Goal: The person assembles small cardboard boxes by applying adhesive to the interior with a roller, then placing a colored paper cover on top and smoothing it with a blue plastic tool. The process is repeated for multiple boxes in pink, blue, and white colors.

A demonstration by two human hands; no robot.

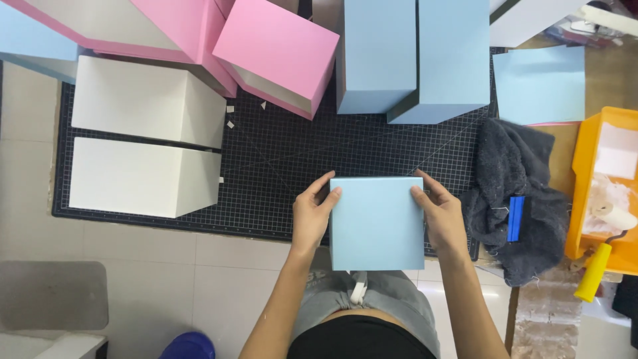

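- The left hand holds the left edge of a light blue square box, thumb on top, its grip pinching the side.
- The right hand clasps the box's right edge in the same way, fingers curled over the top corner, grip pinching it.
- The blue box sits at the near edge of a black gridded cutting mat on the tabletop, partly overhanging toward the person's lap.
- Two white boxes lie side by side on the left part of the mat.
- Pink boxes lean at the far side, beside two tall light blue boxes.
- A flat light blue sheet lies right of those.
- A dark grey cloth is heaped just right of the right hand, with a small blue scraper on it.
- An orange tray at the right edge holds a yellow-handled roller.
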